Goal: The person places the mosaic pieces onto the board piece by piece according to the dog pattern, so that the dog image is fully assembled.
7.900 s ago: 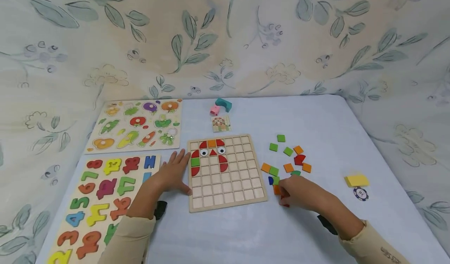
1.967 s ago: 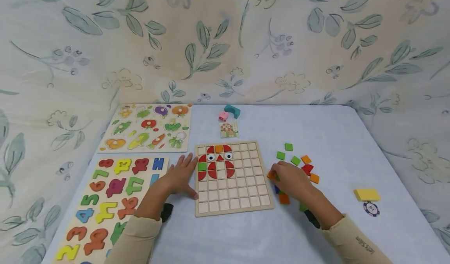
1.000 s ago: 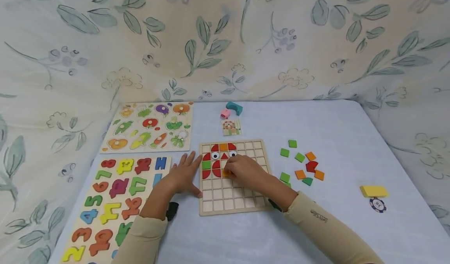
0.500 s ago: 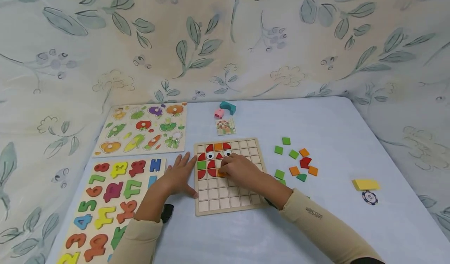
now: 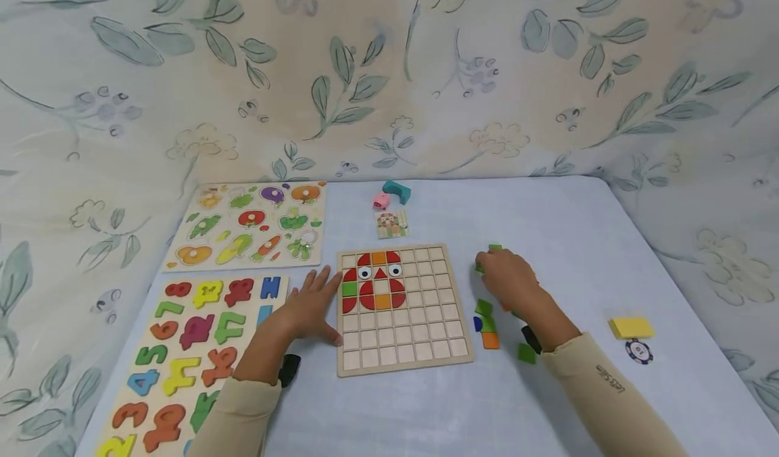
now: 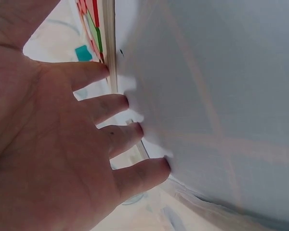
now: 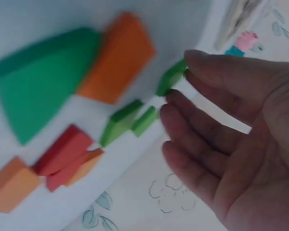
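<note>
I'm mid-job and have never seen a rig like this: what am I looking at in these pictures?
There is no machine here: a person works bare-handed. The wide picture comes from a camera on the head, looking forward and down; the two close ones come from cameras on the wrists. On the pale tabletop lie a grid board with some coloured pieces set in it, a picture card, a vegetable board, a number board, a yellow block and loose tiles. The left hand is spread at the grid board's left edge, gripping nothing. The right hand pinches a green tile.
</note>
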A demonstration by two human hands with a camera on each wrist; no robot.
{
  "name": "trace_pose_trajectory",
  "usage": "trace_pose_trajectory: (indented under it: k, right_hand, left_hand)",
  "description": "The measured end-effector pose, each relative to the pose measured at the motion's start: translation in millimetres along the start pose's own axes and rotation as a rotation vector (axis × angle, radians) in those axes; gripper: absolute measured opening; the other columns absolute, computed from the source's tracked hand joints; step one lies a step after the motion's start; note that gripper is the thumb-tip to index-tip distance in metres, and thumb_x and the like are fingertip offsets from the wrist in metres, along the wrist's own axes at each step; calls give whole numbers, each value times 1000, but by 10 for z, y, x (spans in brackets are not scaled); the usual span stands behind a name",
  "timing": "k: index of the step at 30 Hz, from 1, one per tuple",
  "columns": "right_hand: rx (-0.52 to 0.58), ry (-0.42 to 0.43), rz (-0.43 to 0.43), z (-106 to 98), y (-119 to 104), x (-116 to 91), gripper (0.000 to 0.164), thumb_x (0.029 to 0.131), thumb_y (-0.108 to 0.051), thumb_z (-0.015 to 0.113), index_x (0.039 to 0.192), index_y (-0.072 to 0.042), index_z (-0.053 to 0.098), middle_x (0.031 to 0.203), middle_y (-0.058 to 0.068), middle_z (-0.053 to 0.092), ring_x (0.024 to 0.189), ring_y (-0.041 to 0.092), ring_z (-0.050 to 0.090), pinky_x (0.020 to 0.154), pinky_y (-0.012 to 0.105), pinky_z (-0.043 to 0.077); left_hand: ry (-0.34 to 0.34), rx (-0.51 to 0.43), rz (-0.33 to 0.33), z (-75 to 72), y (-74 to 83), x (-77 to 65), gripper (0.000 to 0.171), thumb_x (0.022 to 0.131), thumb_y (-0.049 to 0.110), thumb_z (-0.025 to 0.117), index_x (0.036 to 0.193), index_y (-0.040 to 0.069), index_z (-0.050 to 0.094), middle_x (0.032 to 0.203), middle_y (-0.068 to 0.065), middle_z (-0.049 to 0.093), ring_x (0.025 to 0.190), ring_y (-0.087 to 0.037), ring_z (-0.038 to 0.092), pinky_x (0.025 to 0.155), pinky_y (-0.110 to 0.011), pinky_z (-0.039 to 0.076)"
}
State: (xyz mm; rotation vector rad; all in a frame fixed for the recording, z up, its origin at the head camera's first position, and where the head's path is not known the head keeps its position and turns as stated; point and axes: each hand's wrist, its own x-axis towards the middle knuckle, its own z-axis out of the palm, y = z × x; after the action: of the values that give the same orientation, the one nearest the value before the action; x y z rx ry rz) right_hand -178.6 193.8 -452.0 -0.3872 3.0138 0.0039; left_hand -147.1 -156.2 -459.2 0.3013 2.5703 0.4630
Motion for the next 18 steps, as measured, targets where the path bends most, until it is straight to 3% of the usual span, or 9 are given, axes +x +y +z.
trace_pose_trajectory:
  k: [8, 11, 14, 18]
  right_hand:
    - [112, -33, 41, 163, 88, 7, 17, 88, -5, 55, 103, -7, 60, 94, 11, 57, 80, 25, 57, 61, 36, 50]
    - [127, -23, 34, 146, 47, 17, 16, 86, -4, 57, 102, -4, 59, 91, 12, 57, 77, 24, 56, 62, 35, 49]
    - [193, 5, 9, 57, -182, 20, 18, 82, -7, 64, 100, -5, 61, 91, 9, 60, 79, 21, 57, 66, 34, 51]
    - [287, -9, -144, -28, -728, -31, 19, 79, -16, 69, 98, -13, 65, 96, 1, 63, 86, 15, 58, 75, 32, 52]
  left_hand:
    - [-5, 15, -10, 36, -22, 42, 116, 54, 39, 84, 146, 20, 16, 153, -9, 5, 138, -34, -4, 105, -61, 8]
    - [-17, 5, -17, 34, -10, 39, 116, 54, 38, 85, 146, 20, 16, 153, -9, 5, 138, -34, -4, 105, -61, 8]
    - [-16, 10, -26, 27, -10, 40, 116, 55, 38, 84, 146, 21, 15, 153, -8, 4, 138, -33, -4, 106, -60, 8]
    - [-5, 11, -31, 15, -28, 35, 116, 55, 38, 84, 146, 21, 15, 153, -8, 4, 139, -32, -4, 106, -60, 8]
